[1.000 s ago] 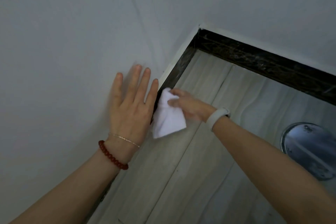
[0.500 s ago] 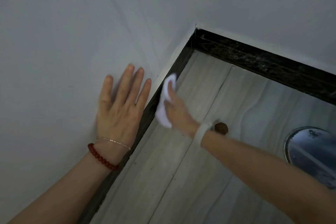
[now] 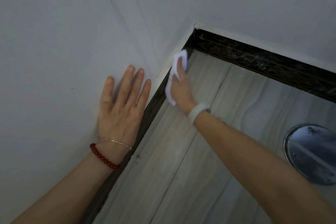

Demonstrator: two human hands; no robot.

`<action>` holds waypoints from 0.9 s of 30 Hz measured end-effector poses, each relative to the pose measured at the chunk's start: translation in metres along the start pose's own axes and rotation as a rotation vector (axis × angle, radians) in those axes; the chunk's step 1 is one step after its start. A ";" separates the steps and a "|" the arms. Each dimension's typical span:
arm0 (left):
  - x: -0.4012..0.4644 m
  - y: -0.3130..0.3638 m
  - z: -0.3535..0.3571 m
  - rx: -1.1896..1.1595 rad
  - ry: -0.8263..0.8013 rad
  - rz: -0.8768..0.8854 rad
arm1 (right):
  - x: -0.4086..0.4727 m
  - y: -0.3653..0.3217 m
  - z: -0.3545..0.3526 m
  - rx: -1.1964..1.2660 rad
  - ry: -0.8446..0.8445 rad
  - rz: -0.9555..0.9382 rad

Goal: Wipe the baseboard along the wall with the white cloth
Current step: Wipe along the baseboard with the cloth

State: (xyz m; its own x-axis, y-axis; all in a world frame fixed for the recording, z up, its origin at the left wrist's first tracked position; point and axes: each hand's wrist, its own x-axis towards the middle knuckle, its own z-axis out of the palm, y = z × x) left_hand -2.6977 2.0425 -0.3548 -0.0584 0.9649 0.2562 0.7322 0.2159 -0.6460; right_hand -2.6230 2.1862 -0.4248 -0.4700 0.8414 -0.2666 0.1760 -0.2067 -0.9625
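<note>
A dark baseboard [image 3: 154, 107] runs along the foot of the white wall [image 3: 72, 42] to the corner, then turns right as a second stretch [image 3: 263, 62] dusted with cobwebs. My right hand [image 3: 181, 87] presses the white cloth [image 3: 175, 65] flat against the baseboard just short of the corner; a pale band sits on that wrist. My left hand [image 3: 121, 107] lies flat on the wall with fingers spread, holding nothing, and wears a red bead bracelet and a thin chain.
Pale wood-grain floor [image 3: 181, 169] fills the lower middle, with dark specks near the baseboard. A round shiny metal object [image 3: 312, 152] lies on the floor at the right edge.
My right hand has slid the cloth along the baseboard away from me toward the corner. My left hand has stayed flat on the wall.
</note>
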 end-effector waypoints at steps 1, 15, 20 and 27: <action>0.000 0.000 0.000 0.012 -0.004 0.005 | -0.024 0.014 0.009 0.016 -0.069 0.005; 0.001 -0.002 -0.002 -0.021 0.005 0.016 | -0.014 0.016 -0.039 0.160 -0.063 0.209; 0.003 -0.003 -0.006 -0.025 -0.017 0.019 | 0.046 0.004 -0.031 0.164 0.094 0.131; 0.004 0.000 -0.004 -0.032 0.000 0.001 | 0.002 0.031 0.008 0.047 -0.008 0.263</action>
State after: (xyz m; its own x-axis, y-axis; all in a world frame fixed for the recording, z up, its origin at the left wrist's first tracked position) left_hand -2.6952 2.0457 -0.3505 -0.0581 0.9650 0.2558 0.7537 0.2104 -0.6226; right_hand -2.6256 2.1779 -0.4557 -0.4205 0.7519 -0.5077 0.2527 -0.4404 -0.8615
